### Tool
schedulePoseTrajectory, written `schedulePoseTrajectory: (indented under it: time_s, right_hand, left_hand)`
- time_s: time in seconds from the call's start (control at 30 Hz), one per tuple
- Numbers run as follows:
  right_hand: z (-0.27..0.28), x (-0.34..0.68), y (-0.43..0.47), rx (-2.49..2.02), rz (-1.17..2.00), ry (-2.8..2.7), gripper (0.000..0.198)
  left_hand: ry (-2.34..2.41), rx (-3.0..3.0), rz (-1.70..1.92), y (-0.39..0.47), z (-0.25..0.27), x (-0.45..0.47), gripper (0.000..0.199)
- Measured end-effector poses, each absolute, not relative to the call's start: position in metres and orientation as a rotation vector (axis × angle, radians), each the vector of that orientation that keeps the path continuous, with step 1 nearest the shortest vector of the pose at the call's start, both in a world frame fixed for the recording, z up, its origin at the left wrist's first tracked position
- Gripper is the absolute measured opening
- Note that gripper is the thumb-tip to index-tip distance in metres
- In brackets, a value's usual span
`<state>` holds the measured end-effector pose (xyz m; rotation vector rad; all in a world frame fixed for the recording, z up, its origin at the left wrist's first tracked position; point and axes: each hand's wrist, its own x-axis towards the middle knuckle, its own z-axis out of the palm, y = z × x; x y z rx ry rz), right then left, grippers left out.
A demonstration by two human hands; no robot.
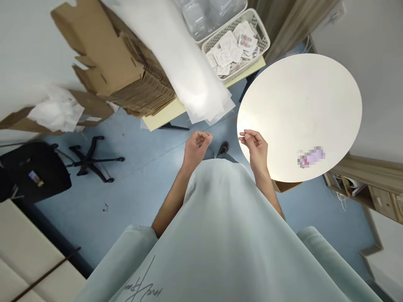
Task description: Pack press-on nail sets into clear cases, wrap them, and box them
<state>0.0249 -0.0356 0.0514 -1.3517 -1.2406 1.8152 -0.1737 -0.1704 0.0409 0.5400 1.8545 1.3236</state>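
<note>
Head view. Left hand: held near the free end of the white sheets; its fingers were curled toward the thumb, tip contact could not be told. Right hand: held at the left edge of the round white counter; its fingers were half bent, contact with the thumb likewise not determined. Purple item, pixelated: placed near that counter's lower rim. Cardboard stack and packet-filled basket: set either side of the sheets.

White tabletop, pale-green shirt, blue floor
</note>
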Motion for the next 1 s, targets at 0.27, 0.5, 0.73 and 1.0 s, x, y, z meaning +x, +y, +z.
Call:
schedulePoseTrajectory:
  time_s: [0.27, 0.5, 0.73, 1.0]
  right_hand:
    - [0.065, -0.004, -0.017, -1.573, 1.620, -1.090, 0.048]
    - [0.088, -0.045, -0.008, -1.696, 1.407, -0.885, 0.039]
    - [0.086, -0.081, -0.016, -1.781, 1.275, -0.656, 0.042]
    - [0.086, -0.085, -0.006, -1.744, 1.241, -0.593, 0.043]
  left_hand:
    - [1.771, 0.740, 1.152, -0.056, -0.010, -0.265, 0.020]
    - [1.926, 1.199, 0.667, 0.080, -0.061, -0.340, 0.020]
    - [1.754, 1.578, 0.169, 0.149, -0.104, -0.360, 0.046]
    - [1.770, 1.573, 0.051, 0.162, -0.091, -0.376, 0.032]
